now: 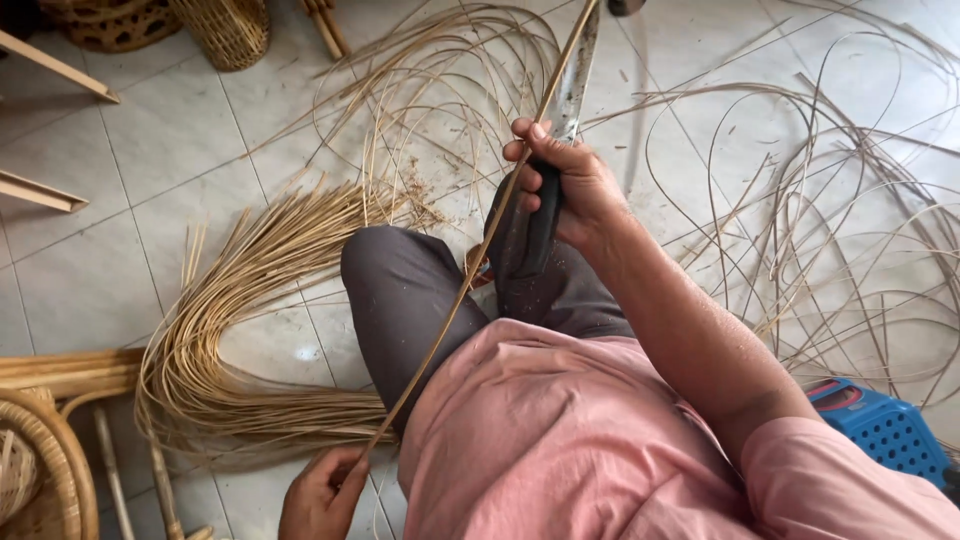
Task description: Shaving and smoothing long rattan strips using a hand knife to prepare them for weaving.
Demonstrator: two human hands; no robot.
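Observation:
My right hand (580, 185) is shut on the black handle of a long knife (576, 80), whose blade points away from me over the tiled floor. A long thin rattan strip (450, 310) runs diagonally from the top of the view, past the blade and my right thumb, and over my grey-trousered knee (400, 290). It ends at my left hand (322, 495), which pinches its lower end at the bottom of the view. I wear a pink shirt.
A thick curved bundle of rattan strips (220, 320) lies on the floor to the left. Loose thin strips (850, 200) sprawl across the tiles on the right. A blue plastic stool (885, 430) is at the lower right. Wicker baskets (230, 30) stand top left, and a wicker frame (40, 450) lies bottom left.

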